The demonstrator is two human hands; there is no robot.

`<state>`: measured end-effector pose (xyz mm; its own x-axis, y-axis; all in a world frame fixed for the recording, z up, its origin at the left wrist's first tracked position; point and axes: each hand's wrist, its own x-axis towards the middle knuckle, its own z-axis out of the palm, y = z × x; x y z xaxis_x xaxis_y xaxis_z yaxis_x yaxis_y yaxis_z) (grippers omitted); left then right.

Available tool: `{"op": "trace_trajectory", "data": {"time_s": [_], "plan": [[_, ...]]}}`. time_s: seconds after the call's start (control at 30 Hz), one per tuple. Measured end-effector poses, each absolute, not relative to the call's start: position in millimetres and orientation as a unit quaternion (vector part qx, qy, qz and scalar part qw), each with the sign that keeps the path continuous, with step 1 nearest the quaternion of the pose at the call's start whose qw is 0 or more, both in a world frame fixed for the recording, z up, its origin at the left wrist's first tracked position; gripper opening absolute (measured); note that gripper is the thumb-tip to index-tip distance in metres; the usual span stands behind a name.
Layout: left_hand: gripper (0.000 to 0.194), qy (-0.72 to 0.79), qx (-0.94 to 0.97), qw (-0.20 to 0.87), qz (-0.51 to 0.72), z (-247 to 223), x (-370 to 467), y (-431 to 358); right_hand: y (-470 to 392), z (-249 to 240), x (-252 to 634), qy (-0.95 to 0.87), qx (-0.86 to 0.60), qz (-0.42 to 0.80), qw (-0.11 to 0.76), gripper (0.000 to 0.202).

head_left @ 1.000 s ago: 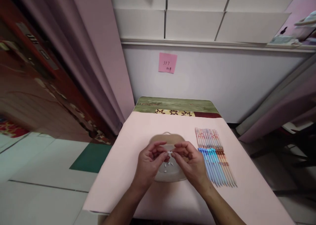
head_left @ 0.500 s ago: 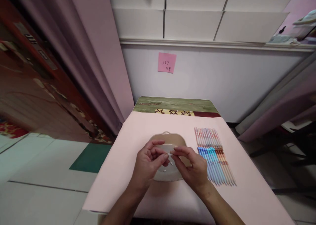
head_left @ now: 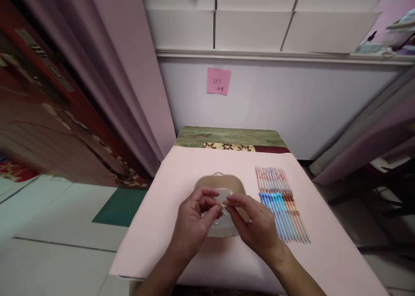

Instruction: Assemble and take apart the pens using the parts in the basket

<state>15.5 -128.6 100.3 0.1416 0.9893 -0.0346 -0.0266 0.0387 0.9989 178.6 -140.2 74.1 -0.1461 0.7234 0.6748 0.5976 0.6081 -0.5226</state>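
Note:
Above a beige basin (head_left: 238, 184), my two hands meet fingertip to fingertip. My left hand (head_left: 194, 220) pinches a small white piece (head_left: 223, 205) between thumb and forefinger. From the other side, the thumb and forefinger of my right hand (head_left: 256, 222) close on the same piece. It is too small for me to make out its kind. A few similar white bits lie on the pale bottom of the basin under my fingers. To the right of my right hand, pens (head_left: 285, 218) with blue and brown upper parts lie side by side in a row.
Behind those pens lies another row of clear, reddish-patterned pens (head_left: 272, 179). A pink cloth (head_left: 155, 226) covers most of the table, whose green back edge (head_left: 227, 135) meets the wall. A pink note (head_left: 218, 81) is stuck on the wall.
Both hands stay over the basin, still pinching at the white piece. The right hand and forearm have shifted slightly to the right; the view has moved a little.

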Motion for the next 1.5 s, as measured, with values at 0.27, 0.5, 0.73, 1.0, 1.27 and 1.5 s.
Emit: {"op": "trace_trajectory", "data": {"time_s": [0.27,0.5,0.73,1.0,1.27,1.5], "plan": [[0.024,0.484,0.540,0.496,0.479,103.8,17.0,-133.6,-142.4,82.0,183.5,-0.697,-0.466,0.205,0.504,0.021],[0.029,0.452,0.500,0.550,0.493,99.4,20.7,-127.4,-131.1,68.5,178.1,-0.557,-0.468,0.418,0.544,0.012],[0.022,0.459,0.510,0.540,0.488,97.3,19.0,-129.6,-133.6,70.3,177.6,-0.588,-0.454,0.421,0.521,0.010],[0.012,0.483,0.608,0.418,0.471,82.5,21.7,-119.8,-125.5,55.4,174.6,-0.616,-0.498,0.343,0.505,0.010],[0.012,0.523,0.528,0.481,0.465,46.1,17.7,-95.3,-83.5,17.8,188.1,-0.630,-0.542,0.440,0.342,0.018],[0.023,0.532,0.395,0.546,0.512,27.5,-10.1,-87.1,-63.4,-10.0,181.1,-0.722,-0.657,0.191,0.102,0.018]]}}
